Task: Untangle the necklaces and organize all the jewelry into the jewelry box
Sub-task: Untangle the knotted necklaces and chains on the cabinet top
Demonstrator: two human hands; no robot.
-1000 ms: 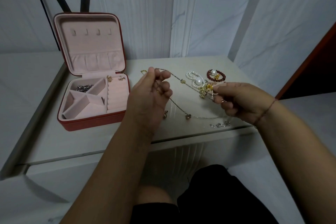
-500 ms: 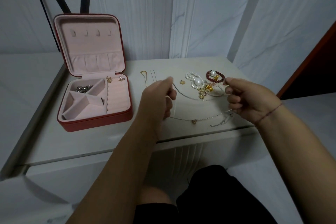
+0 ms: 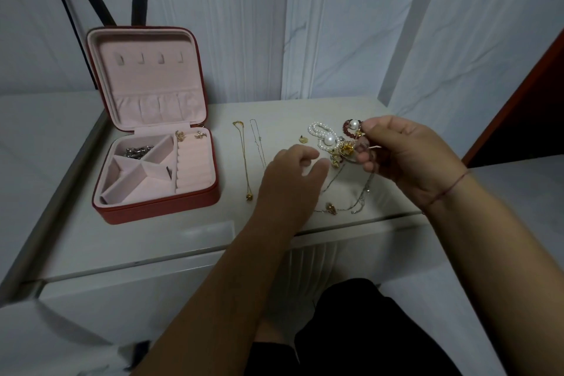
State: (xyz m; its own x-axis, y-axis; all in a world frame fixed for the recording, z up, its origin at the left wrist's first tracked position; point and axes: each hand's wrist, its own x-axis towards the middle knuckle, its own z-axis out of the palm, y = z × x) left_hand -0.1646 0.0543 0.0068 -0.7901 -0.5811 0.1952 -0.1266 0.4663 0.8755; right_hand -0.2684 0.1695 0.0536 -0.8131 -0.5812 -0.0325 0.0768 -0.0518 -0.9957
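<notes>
One red jewelry box (image 3: 146, 143) stands open, with two small gold earrings (image 3: 189, 135) and one cluster of silver pieces (image 3: 139, 151) inside. Two thin chains lie straight: one gold necklace (image 3: 244, 159) and one silver necklace (image 3: 258, 143). There is one pearl strand (image 3: 320, 131), one dark red bead bracelet (image 3: 348, 130), and one small gold disc (image 3: 303, 139). Two hands show.

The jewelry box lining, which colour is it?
Pale pink, inside the red jewelry box, seen in the head view.
</notes>
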